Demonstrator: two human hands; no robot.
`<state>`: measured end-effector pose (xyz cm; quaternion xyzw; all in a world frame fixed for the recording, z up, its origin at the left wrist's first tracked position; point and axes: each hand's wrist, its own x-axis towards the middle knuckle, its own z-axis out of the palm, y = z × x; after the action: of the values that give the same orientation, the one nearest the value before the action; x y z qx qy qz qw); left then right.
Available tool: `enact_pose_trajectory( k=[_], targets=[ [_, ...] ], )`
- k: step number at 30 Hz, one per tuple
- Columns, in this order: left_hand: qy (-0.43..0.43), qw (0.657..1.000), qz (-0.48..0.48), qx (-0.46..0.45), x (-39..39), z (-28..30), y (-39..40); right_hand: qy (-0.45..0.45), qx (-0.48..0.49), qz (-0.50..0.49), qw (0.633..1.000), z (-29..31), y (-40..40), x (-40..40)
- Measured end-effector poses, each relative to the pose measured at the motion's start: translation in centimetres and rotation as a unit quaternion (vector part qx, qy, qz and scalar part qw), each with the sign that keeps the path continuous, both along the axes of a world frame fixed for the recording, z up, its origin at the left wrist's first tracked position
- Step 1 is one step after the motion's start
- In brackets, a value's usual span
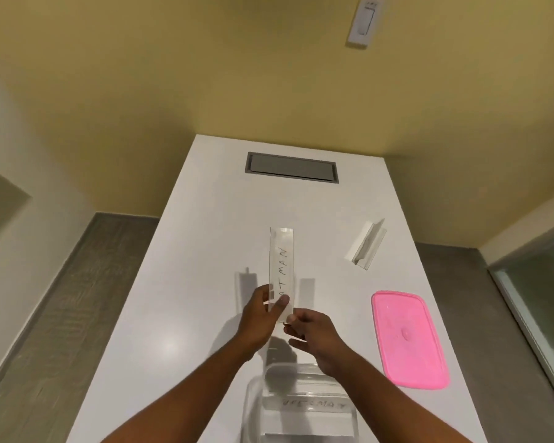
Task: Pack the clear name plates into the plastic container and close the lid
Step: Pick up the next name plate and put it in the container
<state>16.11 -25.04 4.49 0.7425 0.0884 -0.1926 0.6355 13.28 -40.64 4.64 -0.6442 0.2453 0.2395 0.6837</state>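
Left hand (263,310) pinches plate (281,266) at its near end | right hand (314,330) curls loosely beside that end, touch unclear | plate's long axis runs away from person | container (253,407) sits nearer, below wrists | lid (410,338) right, on counter (189,314)

Two bare forearms are seen, with no sleeve, cuff or glove on either as far as the lower edge of the view. No watch, band or ring can be made out at either wrist or on the fingers. The left hand (259,318) is seen from its back, with the thumb and short nails visible. On the right hand (314,335) the knuckles and curled fingers are shown.
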Motion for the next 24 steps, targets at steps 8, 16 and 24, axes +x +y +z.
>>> enact_pose_trajectory(
  k=[8,16,24],
  targets=[
    [-0.084,0.983,-0.114,0.119,-2.6,2.7,-2.0,-0.116,-0.152,-0.038,0.981,2.4,-4.4,-4.3],
    [-0.164,0.923,-0.245,0.249,-7.1,2.0,-1.5,-0.407,-0.535,0.107,0.732,3.6,-8.7,-7.7],
    [-0.190,0.866,-0.322,0.331,-10.5,0.8,-1.4,-0.378,-0.556,0.342,0.657,1.0,-10.7,-9.7]
  ],
)
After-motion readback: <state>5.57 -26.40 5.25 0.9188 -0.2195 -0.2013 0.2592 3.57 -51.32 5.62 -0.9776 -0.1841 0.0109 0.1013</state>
